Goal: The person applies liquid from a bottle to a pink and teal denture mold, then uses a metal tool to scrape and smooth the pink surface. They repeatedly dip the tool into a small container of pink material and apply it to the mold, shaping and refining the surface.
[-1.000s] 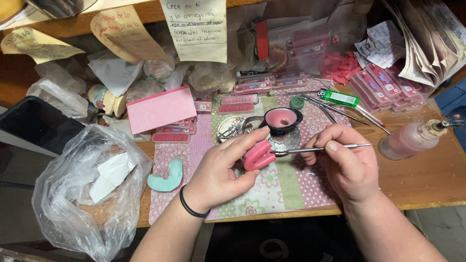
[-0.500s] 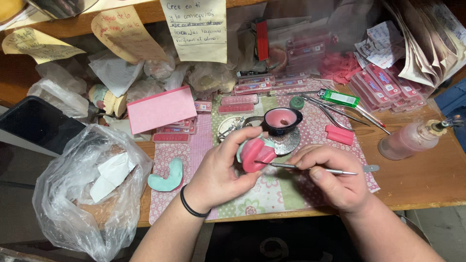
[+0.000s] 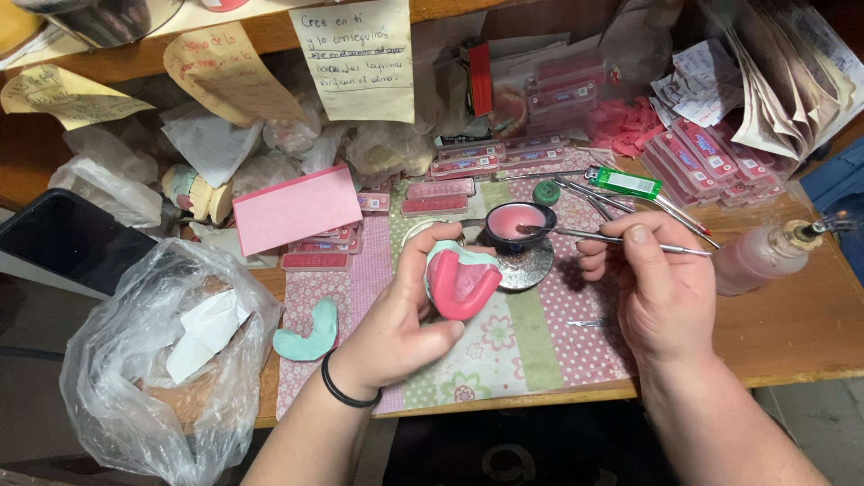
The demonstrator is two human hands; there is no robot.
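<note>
Two hands are busy here, both yours. Your left hand (image 3: 400,315) is wrapped around a dental cast with a pink wax rim (image 3: 461,281), gripping it from the side with the thumb up top, and it's held just above the patchwork mat (image 3: 540,346) on the tabletop (image 3: 801,333). Your right hand (image 3: 661,292) is pinching a thin metal wax instrument (image 3: 621,239) pretty much level, and its tip sits right in the small dark bowl of pink wax (image 3: 520,225), which stands on a round metal dish (image 3: 529,267) just behind the cast. Off to the right there's a spirit burner bottle with pinkish liquid (image 3: 760,256), well apart from your fingers. A pale green U-shaped cast (image 3: 309,331) lies on the mat's left edge, near your left wrist and its black band (image 3: 346,396). Further left you've got a crumpled clear plastic bag (image 3: 153,360) and a pink box (image 3: 297,209). A green lighter (image 3: 625,183) and some spare metal tools (image 3: 666,211) lie behind the bowl, and handwritten paper notes (image 3: 355,58) hang along the back.
</note>
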